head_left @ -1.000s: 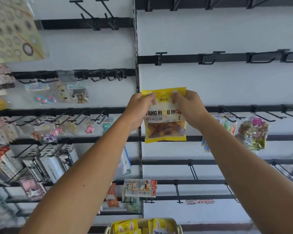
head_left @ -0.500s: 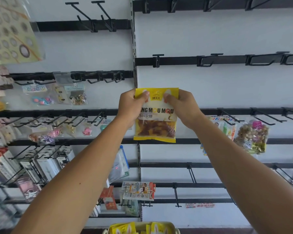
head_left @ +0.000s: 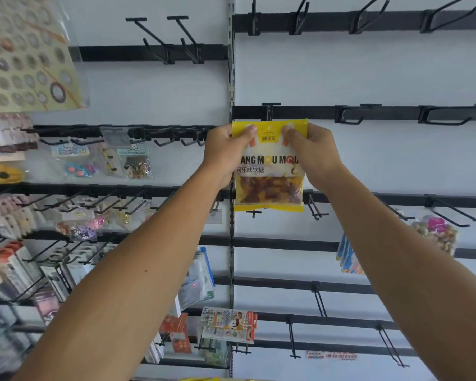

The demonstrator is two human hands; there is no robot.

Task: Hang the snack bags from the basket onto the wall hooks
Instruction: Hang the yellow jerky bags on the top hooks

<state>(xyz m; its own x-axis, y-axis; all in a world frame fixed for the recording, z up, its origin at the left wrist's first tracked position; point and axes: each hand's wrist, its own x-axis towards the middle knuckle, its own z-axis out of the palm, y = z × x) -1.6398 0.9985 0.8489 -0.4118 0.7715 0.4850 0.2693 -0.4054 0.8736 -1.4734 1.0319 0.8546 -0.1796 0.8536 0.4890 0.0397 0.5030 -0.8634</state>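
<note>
Yellow snack bag [head_left: 270, 166] pinched at both top corners by my left hand [head_left: 226, 155] and right hand [head_left: 313, 155], its top just under the hook [head_left: 270, 112] at twelve o'clock; seemingly not yet threaded.

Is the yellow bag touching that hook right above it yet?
Cannot tell. In the head view the bag's top edge meets the hook, but contact isn't plain.

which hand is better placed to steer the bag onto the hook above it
Neither clearly. The left hand and right hand pinch the yellow bag's top corners evenly, either side of the hook.
</note>
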